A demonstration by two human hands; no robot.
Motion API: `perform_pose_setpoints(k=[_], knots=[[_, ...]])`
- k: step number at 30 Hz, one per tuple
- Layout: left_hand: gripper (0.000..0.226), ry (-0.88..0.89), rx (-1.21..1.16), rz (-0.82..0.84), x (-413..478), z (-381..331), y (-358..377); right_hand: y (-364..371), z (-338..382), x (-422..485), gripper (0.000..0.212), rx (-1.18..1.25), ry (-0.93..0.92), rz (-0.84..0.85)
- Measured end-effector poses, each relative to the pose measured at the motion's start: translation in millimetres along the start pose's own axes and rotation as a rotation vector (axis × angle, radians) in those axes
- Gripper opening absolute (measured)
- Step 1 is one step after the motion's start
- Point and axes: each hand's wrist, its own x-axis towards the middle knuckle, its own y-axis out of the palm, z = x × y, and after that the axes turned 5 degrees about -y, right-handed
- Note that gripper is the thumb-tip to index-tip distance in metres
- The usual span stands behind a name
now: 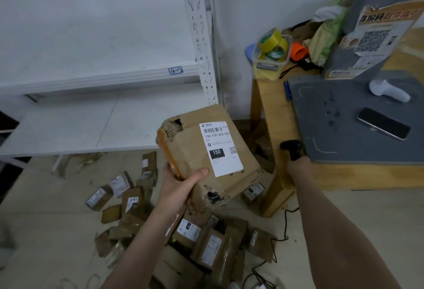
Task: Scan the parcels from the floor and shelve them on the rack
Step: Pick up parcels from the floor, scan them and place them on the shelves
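Both forearms rise from the bottom of the frame over the pile of floor parcels (206,245). At centre frame the left hand (181,184) grips one battered cardboard parcel (195,153) by its lower left corner, thumb lying across the top face. The parcel is tilted with its shipping label (220,148) turned up, probably to give the reader a clear look at the barcode. Right of it, the right hand (298,167) closes round a black handheld scanner (291,147); its fingers are mostly hidden, and it sits beside the wooden table (270,109). The white rack (91,77) fills the upper left, its shelves probably the parcel's destination.
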Motion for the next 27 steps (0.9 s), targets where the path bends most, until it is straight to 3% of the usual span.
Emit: perform_pose_setpoints(k=[4, 10, 15, 19, 22, 25, 27], knots=[[0.107, -0.021, 0.02, -0.023, 14.7, -3.1, -4.1, 15.1, 2.2, -5.2, 0.024, 0.116, -0.024, -0.025], [0.102, -0.031, 0.046, -0.063, 33.5, -2.8, -13.7, 26.2, 29.0, -68.2, 0.032, 0.377, -0.199, -0.043], [0.106, 0.111, 0.099, -0.03, 36.9, -2.0, -29.8, 20.9, 50.4, -152.6, 0.016, 0.517, -0.372, 0.092], [0.106, 0.204, 0.132, 0.044, 30.8, 0.0, -47.4, 19.5, 62.5, -216.1, 0.015, 0.568, -0.508, 0.187], [0.103, 0.228, 0.152, 0.103, 23.1, -1.0, -58.1, 24.7, 73.5, -250.0, 0.022, 0.609, -0.514, 0.159], [0.125, 0.268, 0.216, 0.12, 20.2, 2.6, -64.4, 28.7, 80.6, -266.9, 0.022, 0.579, -0.536, 0.099], [0.124, 0.298, 0.233, 0.149, 15.2, 4.2, -65.4, 29.2, 82.1, -274.8, 0.021, 0.578, -0.522, 0.08]])
